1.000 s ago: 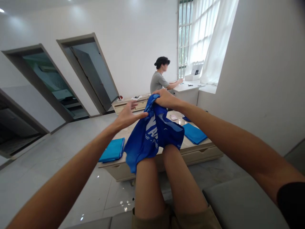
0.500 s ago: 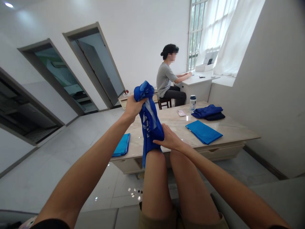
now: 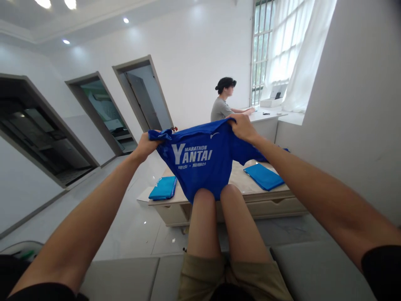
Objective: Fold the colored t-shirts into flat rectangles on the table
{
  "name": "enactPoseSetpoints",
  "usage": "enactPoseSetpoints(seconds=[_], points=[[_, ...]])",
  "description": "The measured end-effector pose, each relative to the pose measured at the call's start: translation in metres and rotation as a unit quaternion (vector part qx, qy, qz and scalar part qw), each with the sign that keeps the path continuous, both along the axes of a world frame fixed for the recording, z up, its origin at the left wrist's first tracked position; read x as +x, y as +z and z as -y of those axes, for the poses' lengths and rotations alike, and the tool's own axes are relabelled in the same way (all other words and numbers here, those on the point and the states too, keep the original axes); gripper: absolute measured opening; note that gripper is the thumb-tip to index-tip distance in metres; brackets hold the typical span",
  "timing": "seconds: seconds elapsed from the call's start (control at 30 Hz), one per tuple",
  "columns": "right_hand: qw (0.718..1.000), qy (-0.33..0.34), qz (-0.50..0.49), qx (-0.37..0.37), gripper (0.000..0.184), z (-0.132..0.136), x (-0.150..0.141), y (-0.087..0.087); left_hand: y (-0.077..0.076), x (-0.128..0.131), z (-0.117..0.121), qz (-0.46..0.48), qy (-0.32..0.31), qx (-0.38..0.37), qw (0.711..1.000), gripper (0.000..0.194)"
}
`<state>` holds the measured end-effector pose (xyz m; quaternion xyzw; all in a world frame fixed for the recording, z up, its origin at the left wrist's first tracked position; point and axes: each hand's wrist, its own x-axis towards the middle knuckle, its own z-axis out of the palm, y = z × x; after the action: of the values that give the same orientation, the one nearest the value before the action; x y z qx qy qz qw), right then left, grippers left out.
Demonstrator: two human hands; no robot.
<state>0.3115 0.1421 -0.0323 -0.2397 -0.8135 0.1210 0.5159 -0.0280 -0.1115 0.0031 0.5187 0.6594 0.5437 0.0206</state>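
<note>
A blue T-shirt [image 3: 203,179] with white "Marathon Yantai" lettering hangs spread out above my knees, its print facing me. My left hand [image 3: 147,146] grips the bunched cloth at the shirt's upper left. Near the upper right, my right hand [image 3: 242,127] is closed on the shoulder, and a sleeve hangs out to the right below it. The shirt's lower edge reaches my knees, and it hides part of the table behind.
A low marble-topped table [image 3: 169,172] stands before my knees. On it lie a folded turquoise cloth [image 3: 163,188] at left and a folded blue cloth [image 3: 263,176] at right. Beyond, a person in grey [image 3: 221,109] sits at a white desk [image 3: 266,115].
The shirt has gone from a narrow bunch to spread wide, with its lettering showing. My left hand moved left, my right hand up and to the right. The view has tilted up.
</note>
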Motion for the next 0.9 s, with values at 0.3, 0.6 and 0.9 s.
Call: enactPoseSetpoints(seconds=[0.3,0.6,0.9], points=[[0.996,-0.084,-0.039,0.017,0.030,0.001,0.012,0.043,0.012,0.006,0.030,-0.034,-0.045,-0.090,0.994,0.057],[0.992,-0.120,-0.030,-0.004,0.033,0.000,0.013,-0.011,-0.057,0.012,0.016,0.056,-0.047,-0.034,0.997,0.041],[0.999,-0.025,0.047,-0.003,0.023,-0.024,0.022,-0.021,-0.056,-0.016,0.018,-0.012,0.045,-0.008,0.999,0.032]])
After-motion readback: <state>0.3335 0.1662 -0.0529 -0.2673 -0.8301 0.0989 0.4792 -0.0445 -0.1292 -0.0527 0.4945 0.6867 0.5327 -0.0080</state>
